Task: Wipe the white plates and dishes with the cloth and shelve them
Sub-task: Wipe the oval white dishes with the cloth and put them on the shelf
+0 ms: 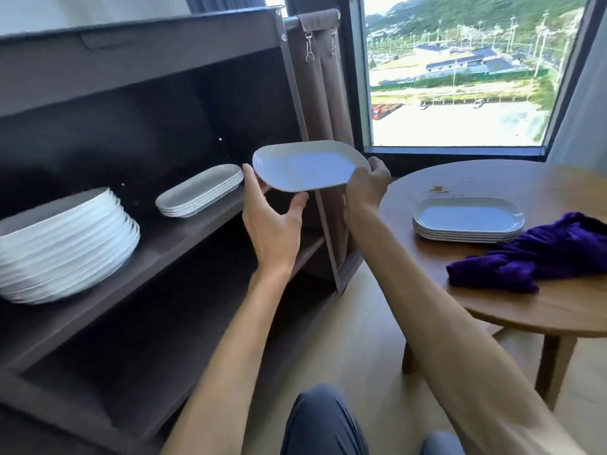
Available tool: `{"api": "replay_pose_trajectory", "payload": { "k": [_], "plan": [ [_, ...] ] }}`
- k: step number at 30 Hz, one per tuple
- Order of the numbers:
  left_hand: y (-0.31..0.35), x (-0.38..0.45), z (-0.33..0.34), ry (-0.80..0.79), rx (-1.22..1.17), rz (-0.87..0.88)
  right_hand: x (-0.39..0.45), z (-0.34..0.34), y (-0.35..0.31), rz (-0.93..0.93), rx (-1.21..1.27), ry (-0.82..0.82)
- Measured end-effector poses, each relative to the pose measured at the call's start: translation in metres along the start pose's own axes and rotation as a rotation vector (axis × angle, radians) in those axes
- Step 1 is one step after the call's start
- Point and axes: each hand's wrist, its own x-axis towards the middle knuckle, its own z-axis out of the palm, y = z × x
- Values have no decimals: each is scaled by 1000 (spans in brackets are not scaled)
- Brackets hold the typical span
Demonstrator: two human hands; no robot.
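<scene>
Nearest the camera, two bare forearms extend forward above the person's knees. The left hand [272, 221] grasps the dish [308, 167] at its left edge, thumb below and fingers along the rim. The right hand [366, 188] grasps the same dish at its right edge, fingers curled over the rim. The dish is white, oblong with rounded corners, held roughly level in the air, just right of the shelf [184, 234] opening and clear of all surfaces.

To the right, the round wooden counter [512, 303] carries a purple cloth [538, 254], crumpled, lying near the counter's near edge. Just behind the cloth and touching it is a stack of oblong dishes [468, 220].

To the left, the dark shelf holds two stacks on one level. The plate stack [65, 244] of round white plates stands at the near left. The shelved dishes [200, 190], an oblong stack, stand farther along, close to the held dish but apart from it.

Beyond the counter, a window [460, 77] shows buildings and hills.
</scene>
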Motion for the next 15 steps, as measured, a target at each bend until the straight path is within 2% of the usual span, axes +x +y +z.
{"api": "replay_pose_trajectory", "payload": {
  "k": [10, 15],
  "plan": [
    [-47, 58, -87, 262, -118, -235, -40, 117, 15, 170, 128, -357],
    [-69, 80, -102, 344, -285, -364, -41, 153, 27, 139, 8, -459]
  ]
}}
